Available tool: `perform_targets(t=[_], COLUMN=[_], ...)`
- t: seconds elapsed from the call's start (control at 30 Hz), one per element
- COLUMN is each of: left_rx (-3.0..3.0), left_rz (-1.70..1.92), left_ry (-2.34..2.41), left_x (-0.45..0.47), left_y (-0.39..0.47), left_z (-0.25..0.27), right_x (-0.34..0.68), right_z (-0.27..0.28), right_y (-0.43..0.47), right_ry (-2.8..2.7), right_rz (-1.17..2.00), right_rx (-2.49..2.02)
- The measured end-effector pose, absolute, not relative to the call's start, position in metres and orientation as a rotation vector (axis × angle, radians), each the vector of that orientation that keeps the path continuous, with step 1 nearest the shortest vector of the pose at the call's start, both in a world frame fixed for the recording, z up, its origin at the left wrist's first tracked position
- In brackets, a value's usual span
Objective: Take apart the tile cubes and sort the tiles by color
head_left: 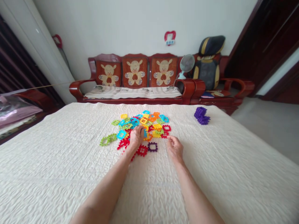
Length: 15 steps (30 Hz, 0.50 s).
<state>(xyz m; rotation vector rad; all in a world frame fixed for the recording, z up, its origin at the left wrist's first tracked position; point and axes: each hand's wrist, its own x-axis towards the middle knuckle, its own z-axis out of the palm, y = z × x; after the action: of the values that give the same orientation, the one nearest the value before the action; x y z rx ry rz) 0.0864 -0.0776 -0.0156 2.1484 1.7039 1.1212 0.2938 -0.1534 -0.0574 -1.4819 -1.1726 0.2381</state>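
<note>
A pile of colourful notched plastic building tiles (135,121) lies on the cream quilted cover. My left hand (137,136) is over the near middle of this pile, fingers closed; a dark bit shows at the fingertips, too small to tell if it is a held tile. Just right of the pile is my right hand (175,147), its fingers curled together with nothing visible in them. It is nearest to a red tile (164,135). Between the hands lie a dark purple square frame tile (152,147) and a red window tile (142,151).
A joined purple cluster of tiles (201,115) stands at the right on the quilted cover (70,161). Beyond the far edge is a wooden sofa (130,101) with bear cushions (135,73). A small fan (187,63) and a massage seat pad (206,73) are farther right.
</note>
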Motion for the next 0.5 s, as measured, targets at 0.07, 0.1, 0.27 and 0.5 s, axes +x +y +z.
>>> perform_targets(t=[0.07,0.1,0.27,0.5], left_rx=[2.153,2.154,2.172,2.147], left_rz=[1.126,1.13,1.174,0.953], left_ry=[1.681,1.676,1.699,2.036], left_x=[0.093,0.095,0.092,0.029], left_y=[-0.065,-0.059,-0.037,-0.028], left_z=[-0.016,-0.015,-0.005,0.0], right_x=[0.294,0.294,0.294,0.293], right_z=[-0.058,-0.058,-0.059,-0.059], right_y=[-0.154,-0.154,-0.154,-0.152], right_ry=[-1.191,-1.198,-1.212,-1.208], right_rz=[0.238,0.237,0.227,0.224], right_rx=[-1.481,-1.483,-1.482,-1.513])
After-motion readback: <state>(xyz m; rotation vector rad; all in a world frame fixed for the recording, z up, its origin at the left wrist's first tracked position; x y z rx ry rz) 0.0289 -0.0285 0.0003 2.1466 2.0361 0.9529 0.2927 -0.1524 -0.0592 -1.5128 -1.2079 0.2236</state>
